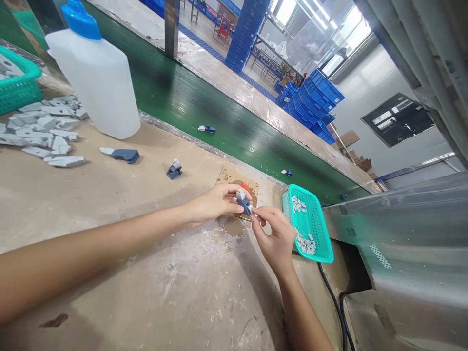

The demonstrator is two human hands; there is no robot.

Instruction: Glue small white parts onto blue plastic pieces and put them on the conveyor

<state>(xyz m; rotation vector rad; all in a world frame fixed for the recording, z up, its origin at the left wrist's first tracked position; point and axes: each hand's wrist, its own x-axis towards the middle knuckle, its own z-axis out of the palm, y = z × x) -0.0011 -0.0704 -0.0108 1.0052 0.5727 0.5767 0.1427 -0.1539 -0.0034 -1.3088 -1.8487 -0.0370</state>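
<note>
My left hand [215, 204] grips a small dark blue plastic part [243, 202] with a light grey piece at its upper end. At the lower end of this part, my right hand [272, 231] pinches a small whitish piece against it. Both hands are over a wet brown pad [228, 178] with a red spot behind the fingers. To the left on the table stand a similar blue-and-grey part [174, 169] and, lying flat, a longer one [125, 155]. Right beside my right hand, a green basket [326, 231] holds small light grey pieces [306, 243].
A white bottle [98, 83] with a blue cap stands at the left near a pile of grey pieces [44, 126] and another green basket [22, 97]. Behind runs a green conveyor belt [241, 141] carrying several parts. A metal housing [409, 234] and black cables [334, 297] flank the right.
</note>
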